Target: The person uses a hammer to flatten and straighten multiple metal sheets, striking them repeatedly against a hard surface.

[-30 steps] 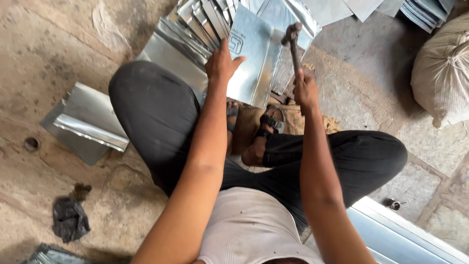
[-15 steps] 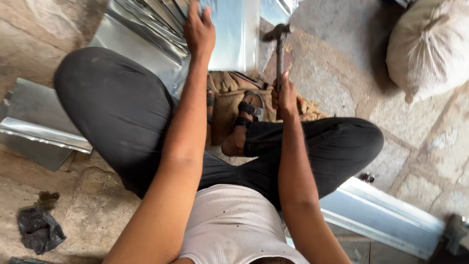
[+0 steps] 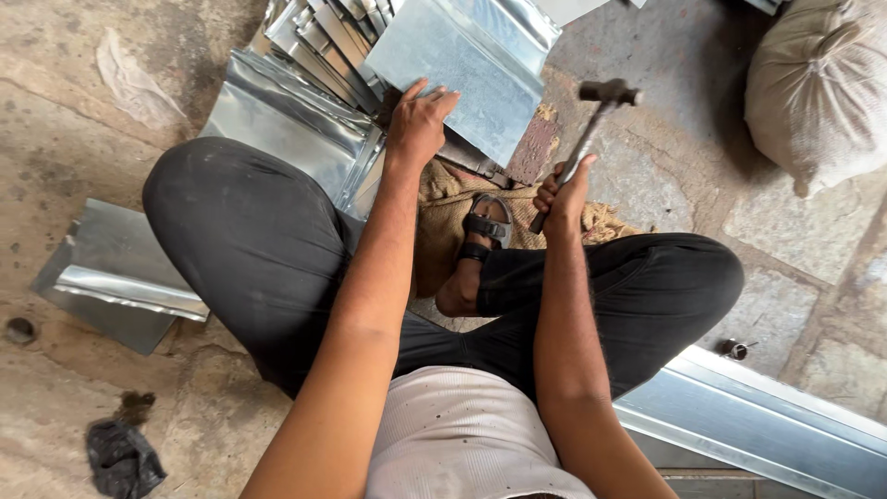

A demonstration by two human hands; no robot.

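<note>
Since the earlier frame, the hammer [image 3: 591, 129] has tilted toward two o'clock, its dark head raised. Right hand [image 3: 562, 196] stays clenched around the thin handle. Left hand [image 3: 418, 125] presses flat, fingers spread, on the dull galvanized sheet [image 3: 462, 69] at twelve o'clock, above coarse burlap [image 3: 443, 217].

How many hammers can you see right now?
1: the hammer is gripped in the right hand, head raised beside the metal sheet under the left hand. Others may be hidden.
</note>
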